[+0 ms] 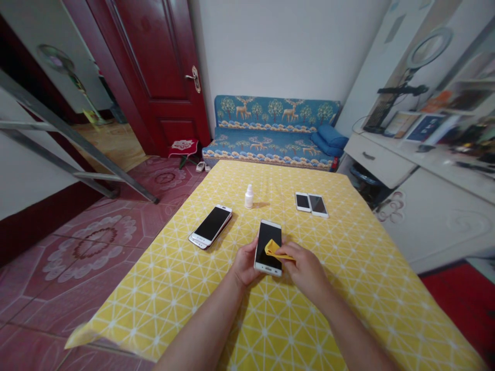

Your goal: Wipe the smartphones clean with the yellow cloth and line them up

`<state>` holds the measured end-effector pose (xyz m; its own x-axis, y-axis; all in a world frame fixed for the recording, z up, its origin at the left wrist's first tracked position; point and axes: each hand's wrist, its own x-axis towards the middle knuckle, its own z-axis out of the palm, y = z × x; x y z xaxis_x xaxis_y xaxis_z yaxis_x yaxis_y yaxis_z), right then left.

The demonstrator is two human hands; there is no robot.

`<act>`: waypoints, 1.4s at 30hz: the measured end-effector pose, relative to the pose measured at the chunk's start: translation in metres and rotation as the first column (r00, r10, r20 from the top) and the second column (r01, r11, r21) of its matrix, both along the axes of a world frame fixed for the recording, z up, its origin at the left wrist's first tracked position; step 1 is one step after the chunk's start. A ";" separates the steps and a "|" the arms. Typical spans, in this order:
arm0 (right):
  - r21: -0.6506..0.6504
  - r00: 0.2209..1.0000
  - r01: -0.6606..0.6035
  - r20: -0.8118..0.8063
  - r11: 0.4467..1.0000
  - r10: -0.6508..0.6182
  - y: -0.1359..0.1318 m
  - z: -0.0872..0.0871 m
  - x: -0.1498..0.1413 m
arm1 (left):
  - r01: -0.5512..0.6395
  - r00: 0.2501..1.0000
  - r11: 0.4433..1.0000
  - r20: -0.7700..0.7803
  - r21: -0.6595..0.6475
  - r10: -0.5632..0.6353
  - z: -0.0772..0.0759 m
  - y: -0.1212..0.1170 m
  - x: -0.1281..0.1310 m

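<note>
My left hand (244, 264) grips the left edge of a white phone (266, 238) with a dark screen, held just above the yellow tablecloth (216, 309). My right hand (305, 269) pinches a small folded yellow cloth (274, 249) and presses it on the lower part of that screen. A small white bottle (249, 197) stands upright behind the phone.
A white phone stacked on another (211, 225) lies to the left. Two white phones (311, 203) lie side by side at the far right of the table. Beyond the table are a blue patterned sofa (274, 131), a red door (154, 77) and a white desk (386, 154).
</note>
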<state>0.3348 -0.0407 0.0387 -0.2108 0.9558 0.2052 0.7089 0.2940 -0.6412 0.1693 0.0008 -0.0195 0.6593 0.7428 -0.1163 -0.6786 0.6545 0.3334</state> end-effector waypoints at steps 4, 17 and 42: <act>-0.050 0.999 -0.017 -0.040 0.999 0.015 -0.010 -0.002 -0.007 | 0.003 1.000 0.999 0.023 0.041 -0.004 0.000 0.001 0.002; -0.060 0.975 0.006 -0.223 0.998 -0.019 -0.024 -0.001 -0.041 | -0.288 0.955 0.947 -0.031 0.145 0.295 -0.001 -0.003 0.009; 0.317 0.922 0.086 -0.384 0.945 0.045 -0.036 -0.018 -0.031 | -0.385 0.900 0.923 -0.215 0.015 0.379 0.003 0.002 0.010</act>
<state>0.3034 -0.0762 0.0212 -0.0351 0.8266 0.5617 0.4374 0.5181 -0.7351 0.1796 0.0031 -0.0167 0.2837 0.9272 -0.2445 -0.7948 0.3700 0.4810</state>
